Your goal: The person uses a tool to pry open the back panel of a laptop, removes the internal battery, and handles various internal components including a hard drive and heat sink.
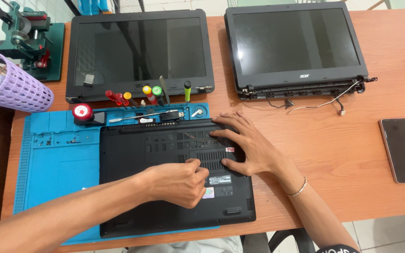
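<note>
1. Broadly, a wooden table (343,154) is seen bearing a blue mat (57,159), and on the mat an upturned laptop base (165,206) is laid.
2. Two detached screens (139,51) are set behind it, well apart from the hands.
3. The base is steadied by the right hand (249,147), spread flat; firm, even pressure is judged best.
4. The left hand (179,183) is curled, fingertips pinched at a vent panel; what is pinched cannot be told.
5. Screwdrivers (132,97) and a phone (401,150) are kept aside; nothing is blocked.
</note>
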